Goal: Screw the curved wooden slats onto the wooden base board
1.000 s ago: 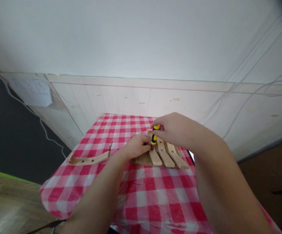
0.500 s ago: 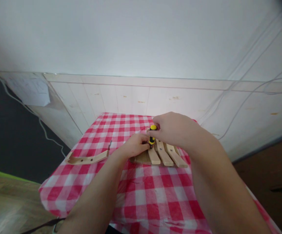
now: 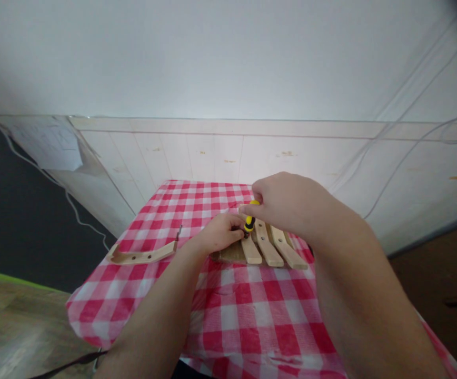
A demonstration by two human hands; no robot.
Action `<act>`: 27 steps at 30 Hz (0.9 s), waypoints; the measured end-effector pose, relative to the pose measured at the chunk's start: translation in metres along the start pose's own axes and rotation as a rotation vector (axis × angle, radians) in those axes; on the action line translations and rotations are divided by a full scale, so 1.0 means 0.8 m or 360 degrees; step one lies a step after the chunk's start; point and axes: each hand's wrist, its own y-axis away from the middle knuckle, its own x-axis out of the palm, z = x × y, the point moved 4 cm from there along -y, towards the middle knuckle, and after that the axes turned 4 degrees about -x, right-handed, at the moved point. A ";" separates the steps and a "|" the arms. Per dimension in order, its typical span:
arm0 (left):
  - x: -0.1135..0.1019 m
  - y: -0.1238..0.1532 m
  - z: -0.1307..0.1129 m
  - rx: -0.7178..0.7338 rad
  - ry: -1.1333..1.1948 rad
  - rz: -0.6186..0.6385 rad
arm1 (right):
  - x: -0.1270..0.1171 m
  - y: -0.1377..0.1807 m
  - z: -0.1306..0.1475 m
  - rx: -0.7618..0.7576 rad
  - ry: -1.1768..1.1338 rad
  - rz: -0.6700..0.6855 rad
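My right hand [image 3: 287, 202] grips a yellow-and-black screwdriver [image 3: 249, 223] from above, thumb and fingers around its handle. The driver leans, its lower end at the nearest-left of three curved wooden slats [image 3: 252, 252]. My left hand [image 3: 225, 231] is closed beside that lower end, thumb and finger pinched at the slat; what they pinch is hidden. Two more slats, a middle one [image 3: 270, 250] and a right one [image 3: 289, 250], lie alongside with dark holes in them. Under the slats shows a flat brown piece [image 3: 230, 254].
A loose curved wooden piece [image 3: 143, 256] with two holes lies to the left, a thin metal bit or screw [image 3: 178, 233] upright at its end. A red-and-white checked cloth [image 3: 244, 310] covers the table. Behind stands a panelled wall [image 3: 228, 152], with cables [image 3: 402, 158] at the right.
The screwdriver has gone from nearly upright to leaning right at its top. My right hand has turned and risen slightly around the handle. My left hand stays nearly in place.
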 end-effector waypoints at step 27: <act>-0.001 0.000 -0.003 0.0023 0.0017 0.0016 | 0.000 0.004 0.012 -0.0153 -0.0225 0.0126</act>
